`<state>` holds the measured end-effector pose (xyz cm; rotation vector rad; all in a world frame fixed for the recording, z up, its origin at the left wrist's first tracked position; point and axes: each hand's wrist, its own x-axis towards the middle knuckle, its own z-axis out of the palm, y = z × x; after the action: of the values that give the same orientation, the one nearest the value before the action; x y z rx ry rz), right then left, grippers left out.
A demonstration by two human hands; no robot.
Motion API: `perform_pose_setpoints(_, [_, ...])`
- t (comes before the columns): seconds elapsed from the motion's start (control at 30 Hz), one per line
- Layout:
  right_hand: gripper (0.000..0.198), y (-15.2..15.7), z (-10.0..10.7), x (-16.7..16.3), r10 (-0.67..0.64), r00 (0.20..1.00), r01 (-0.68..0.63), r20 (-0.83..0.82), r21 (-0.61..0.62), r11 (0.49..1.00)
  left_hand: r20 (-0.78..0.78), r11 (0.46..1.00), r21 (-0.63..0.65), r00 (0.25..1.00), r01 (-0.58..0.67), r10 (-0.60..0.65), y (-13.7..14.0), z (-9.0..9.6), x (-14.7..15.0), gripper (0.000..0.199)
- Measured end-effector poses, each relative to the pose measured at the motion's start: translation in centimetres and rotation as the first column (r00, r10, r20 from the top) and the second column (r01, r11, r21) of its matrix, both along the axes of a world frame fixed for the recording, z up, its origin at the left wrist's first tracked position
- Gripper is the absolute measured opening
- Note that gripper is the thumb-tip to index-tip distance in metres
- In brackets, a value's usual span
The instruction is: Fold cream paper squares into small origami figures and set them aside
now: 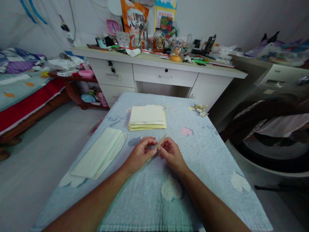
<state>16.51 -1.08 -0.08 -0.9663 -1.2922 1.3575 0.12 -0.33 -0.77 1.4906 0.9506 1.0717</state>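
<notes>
A narrow folded strip of pale paper (161, 140) stands slantwise between my two hands, over the middle of the cloth-covered table. My left hand (142, 150) pinches it from the left with thumb and fingers. From the right, my right hand (171, 153) grips the same strip with curled fingers. Just beyond them lies a stack of cream and yellow paper sheets (147, 115). To the left of my left hand rests a long folded bundle of pale green paper (98, 153).
Small folded paper pieces (201, 109) sit at the table's far right corner. The blue patterned tablecloth (207, 174) covers the table. Behind stands a white desk (149, 72) crowded with jars and packets. A bed (29, 93) is at left, a washing machine (272, 83) at right.
</notes>
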Motion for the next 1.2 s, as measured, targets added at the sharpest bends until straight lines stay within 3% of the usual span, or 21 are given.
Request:
perform_pose_setpoints(0.2, [0.016,-0.1,-0.3,-0.2,-0.056,0.997,0.056,0.052,0.016,0.998,-0.029,0.997,0.054,0.998,-0.061,0.063,-0.4,0.3,0.1,0.023])
perform_pose_setpoints(0.37, [0.011,-0.3,-0.8,-0.3,-0.125,0.98,0.113,0.153,0.085,0.99,-0.185,0.967,0.225,0.969,-0.122,0.165,-0.8,0.7,0.4,0.032])
perform_pose_setpoints(0.53, [0.012,-0.5,-0.6,-0.4,-0.161,0.945,0.112,0.285,0.182,0.977,-0.448,0.925,0.351,0.841,-0.147,0.303,-0.8,1.2,0.8,0.043])
perform_pose_setpoints(0.63, [0.012,-0.7,-0.3,-0.5,-0.19,0.912,0.112,0.363,0.224,0.968,-0.571,0.931,0.351,0.765,-0.101,0.299,-0.9,1.3,0.9,0.034])
perform_pose_setpoints(0.73, [0.014,-0.8,-0.1,-0.6,-0.241,0.866,0.141,0.438,0.248,0.958,-0.608,0.923,0.38,0.737,-0.059,0.297,-1.0,1.1,1.0,0.025])
perform_pose_setpoints(0.97, [0.018,-0.9,0.5,-0.8,-0.331,0.767,0.178,0.55,0.314,0.933,-0.557,0.796,0.606,0.714,-0.001,0.425,-1.4,0.5,0.7,0.032])
perform_pose_setpoints(1.1, [0.017,-1.0,0.8,-0.7,-0.305,0.792,0.159,0.529,0.304,0.939,-0.544,0.699,0.708,0.711,0.103,0.446,-1.7,0.6,0.7,0.036])
perform_pose_setpoints(1.2, [0.012,-1.0,0.8,-0.6,-0.281,0.819,0.126,0.499,0.321,0.939,-0.538,0.659,0.74,0.705,0.132,0.463,-1.9,0.6,0.7,0.037])
